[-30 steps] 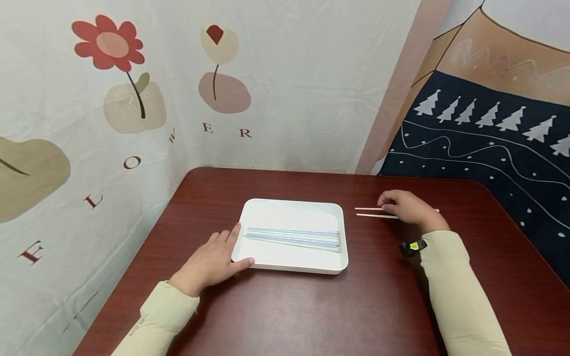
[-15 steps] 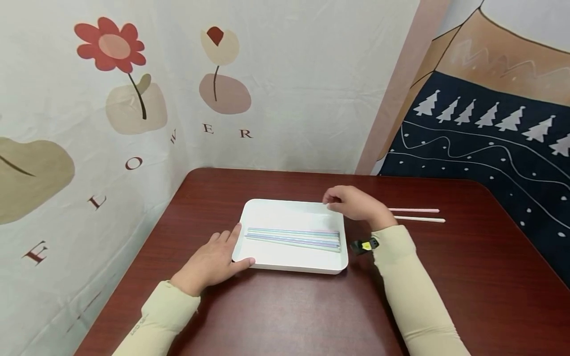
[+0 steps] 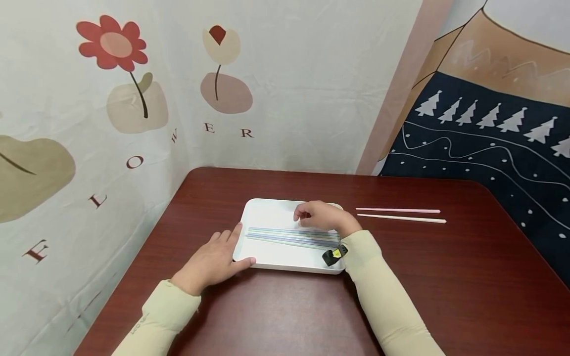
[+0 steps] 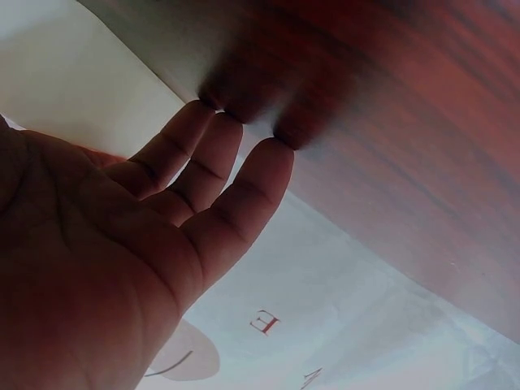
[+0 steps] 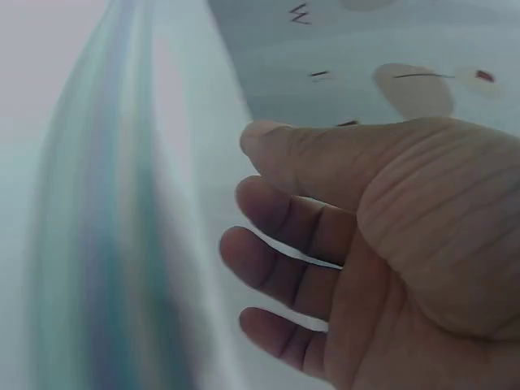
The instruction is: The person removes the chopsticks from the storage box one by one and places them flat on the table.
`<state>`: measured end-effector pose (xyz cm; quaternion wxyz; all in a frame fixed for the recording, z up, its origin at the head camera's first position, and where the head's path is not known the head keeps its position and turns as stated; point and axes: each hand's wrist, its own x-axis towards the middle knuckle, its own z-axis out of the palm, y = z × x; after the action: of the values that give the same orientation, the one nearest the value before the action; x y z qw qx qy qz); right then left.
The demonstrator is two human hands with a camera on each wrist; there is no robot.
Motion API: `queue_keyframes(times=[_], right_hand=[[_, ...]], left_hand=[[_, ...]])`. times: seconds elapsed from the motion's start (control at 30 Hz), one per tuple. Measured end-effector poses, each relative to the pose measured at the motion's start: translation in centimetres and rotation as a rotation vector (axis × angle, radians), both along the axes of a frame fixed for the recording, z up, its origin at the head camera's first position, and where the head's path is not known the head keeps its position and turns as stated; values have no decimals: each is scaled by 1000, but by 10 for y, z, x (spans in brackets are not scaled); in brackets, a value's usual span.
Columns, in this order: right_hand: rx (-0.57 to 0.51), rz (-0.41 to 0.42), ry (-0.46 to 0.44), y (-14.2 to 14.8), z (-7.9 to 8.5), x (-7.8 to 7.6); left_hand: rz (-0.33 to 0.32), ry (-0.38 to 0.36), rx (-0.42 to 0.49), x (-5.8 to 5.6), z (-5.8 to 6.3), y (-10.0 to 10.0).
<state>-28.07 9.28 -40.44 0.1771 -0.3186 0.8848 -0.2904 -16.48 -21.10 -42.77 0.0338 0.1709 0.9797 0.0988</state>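
The pale cloth (image 3: 303,89) reads FLOWER (image 3: 174,136); the lettering (image 3: 139,324) on the left sleeve (image 3: 164,314) seems illegible.

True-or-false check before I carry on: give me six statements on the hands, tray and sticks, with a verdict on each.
1. The left hand is at the left end of the tray. True.
2. The right hand is over the tray. True.
3. The right hand is gripping a stick. False: no stick shows in it.
4. A pink stick and a white stick lie on the table, to the right of the tray. True.
5. Those two sticks are crossed. False: they lie side by side, apart.
6. The bundle in the tray stands on end. False: it lies flat, lengthwise.
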Motion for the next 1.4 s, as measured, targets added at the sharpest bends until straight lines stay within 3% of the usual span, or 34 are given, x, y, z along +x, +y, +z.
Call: queue_keyframes(times=[0.2, 0.97, 1.4], right_hand=[[21, -6, -13, -2, -10, 0], [58, -101, 9, -5, -19, -3], [62, -81, 60, -4, -26, -6]], left_hand=[[-10, -1, -1, -1, 2, 2], [9, -7, -5, -3, 4, 2], [5, -7, -7, -4, 2, 3]])
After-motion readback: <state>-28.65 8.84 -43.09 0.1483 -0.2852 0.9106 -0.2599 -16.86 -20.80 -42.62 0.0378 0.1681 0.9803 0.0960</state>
